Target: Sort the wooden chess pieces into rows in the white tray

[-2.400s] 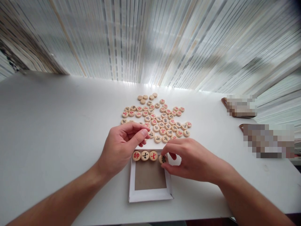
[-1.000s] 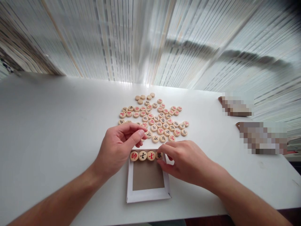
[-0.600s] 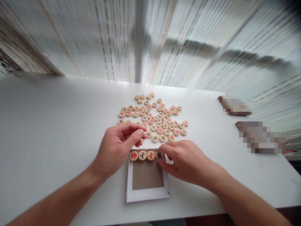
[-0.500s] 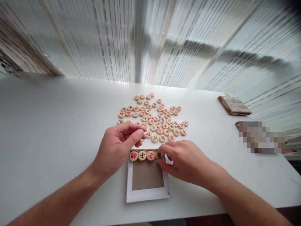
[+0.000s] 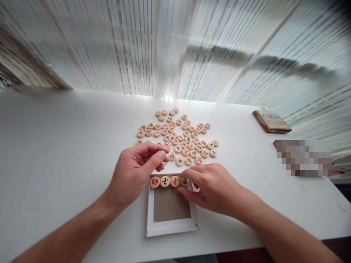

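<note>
A shallow white box tray [image 5: 172, 227] with a brown bottom lies in front of me. Along its far edge runs a row of round wooden Chinese chess pieces: a red one [image 5: 155, 182] at the left end, then a black one [image 5: 165, 181], another red one [image 5: 174, 181] and a black piece [image 5: 185, 181] at the right. My right hand [image 5: 204, 184] is over that right end, thumb and index finger parted around the last piece. Above the tray's far left corner, my left hand [image 5: 139, 166] is closed, thumb against curled fingers; whatever they hold is hidden.
Many more chess pieces [image 5: 185, 152] are scattered beyond the tray on the white table [image 5: 68, 153], several showing plain faces [image 5: 164, 113] at the back. A small brown box [image 5: 272, 121] and a blurred-out item [image 5: 304, 157] lie at the right. A striped curtain [image 5: 148, 47] hangs behind.
My right thumb and index finger have loosened from the black piece at the row's right end and shifted slightly left, showing more of its face. The left hand keeps its pose.
</note>
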The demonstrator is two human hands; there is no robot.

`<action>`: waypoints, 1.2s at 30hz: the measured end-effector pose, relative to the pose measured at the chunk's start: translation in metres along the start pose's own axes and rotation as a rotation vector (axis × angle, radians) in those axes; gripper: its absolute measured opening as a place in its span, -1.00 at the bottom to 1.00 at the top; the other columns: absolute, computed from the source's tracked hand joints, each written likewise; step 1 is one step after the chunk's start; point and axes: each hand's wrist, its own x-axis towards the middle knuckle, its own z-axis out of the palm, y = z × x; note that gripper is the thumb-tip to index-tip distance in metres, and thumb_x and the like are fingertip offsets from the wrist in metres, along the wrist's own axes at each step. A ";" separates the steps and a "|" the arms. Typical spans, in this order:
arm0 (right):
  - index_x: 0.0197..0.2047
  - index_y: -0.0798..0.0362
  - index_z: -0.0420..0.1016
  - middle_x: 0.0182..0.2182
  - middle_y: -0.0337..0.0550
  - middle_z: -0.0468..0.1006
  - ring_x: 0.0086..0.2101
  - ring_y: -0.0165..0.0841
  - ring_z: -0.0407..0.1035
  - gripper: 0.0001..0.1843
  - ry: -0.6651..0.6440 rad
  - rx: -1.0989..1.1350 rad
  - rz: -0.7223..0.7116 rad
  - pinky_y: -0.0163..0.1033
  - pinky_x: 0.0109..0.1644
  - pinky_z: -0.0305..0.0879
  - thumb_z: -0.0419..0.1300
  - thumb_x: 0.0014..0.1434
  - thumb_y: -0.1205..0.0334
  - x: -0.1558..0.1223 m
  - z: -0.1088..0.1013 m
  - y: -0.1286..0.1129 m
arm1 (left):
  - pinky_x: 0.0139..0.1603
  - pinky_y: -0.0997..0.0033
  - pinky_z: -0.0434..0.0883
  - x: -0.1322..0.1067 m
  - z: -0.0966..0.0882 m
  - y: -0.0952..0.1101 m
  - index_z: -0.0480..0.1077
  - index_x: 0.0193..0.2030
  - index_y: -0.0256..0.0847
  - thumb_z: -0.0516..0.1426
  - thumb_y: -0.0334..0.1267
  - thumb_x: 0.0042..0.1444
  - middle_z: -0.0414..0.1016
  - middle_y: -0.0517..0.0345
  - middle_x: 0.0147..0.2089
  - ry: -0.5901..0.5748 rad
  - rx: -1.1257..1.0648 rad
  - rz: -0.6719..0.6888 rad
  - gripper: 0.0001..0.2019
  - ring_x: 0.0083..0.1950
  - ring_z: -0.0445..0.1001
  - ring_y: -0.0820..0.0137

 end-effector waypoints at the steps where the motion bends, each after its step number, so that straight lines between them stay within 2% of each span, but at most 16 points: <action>1: -0.21 0.07 0.65 -0.45 -0.19 0.62 -0.50 -0.38 0.33 -0.85 -0.003 0.002 0.002 -0.20 -0.40 -0.10 0.31 0.35 0.18 0.000 0.001 0.000 | -0.31 0.55 0.55 0.000 0.000 0.000 0.68 -0.25 -0.19 0.33 -0.27 0.29 0.66 0.20 -0.35 0.001 -0.002 0.001 -0.90 -0.38 0.56 0.48; 20: -0.29 0.06 0.59 -0.48 -0.24 0.59 -0.52 -0.41 0.31 -0.80 0.053 -0.003 -0.002 -0.22 -0.42 -0.14 0.29 0.37 0.17 0.001 0.009 0.000 | -0.33 0.56 0.58 -0.001 0.001 0.002 0.68 -0.26 -0.20 0.34 -0.28 0.26 0.67 0.17 -0.36 0.008 0.004 -0.003 -0.91 -0.40 0.57 0.47; 27: -0.29 0.07 0.60 -0.48 -0.23 0.59 -0.53 -0.41 0.33 -0.83 0.079 -0.006 -0.028 -0.22 -0.43 -0.12 0.35 0.32 0.17 0.000 0.007 0.000 | -0.32 0.56 0.57 -0.002 0.000 0.001 0.68 -0.25 -0.18 0.33 -0.27 0.27 0.66 0.19 -0.35 0.009 0.005 -0.004 -0.91 -0.39 0.56 0.47; 31: -0.30 0.08 0.60 -0.54 -0.28 0.53 -0.58 -0.44 0.29 -0.78 0.196 0.033 -0.069 -0.26 -0.45 -0.04 0.38 0.32 0.12 0.000 0.005 0.005 | -0.30 0.55 0.57 -0.002 -0.002 0.001 0.68 -0.24 -0.18 0.33 -0.25 0.29 0.67 0.18 -0.34 -0.002 0.005 -0.008 -0.89 -0.38 0.56 0.47; 36: -0.39 0.06 0.52 -0.63 -0.37 0.39 -0.63 -0.52 0.20 -0.71 0.442 0.177 -0.103 -0.36 -0.48 0.09 0.32 0.37 0.14 0.006 0.003 0.018 | -0.28 0.52 0.59 -0.002 -0.005 0.004 0.68 -0.24 -0.21 0.33 -0.25 0.28 0.68 0.15 -0.35 0.025 0.012 -0.009 -0.89 -0.37 0.58 0.45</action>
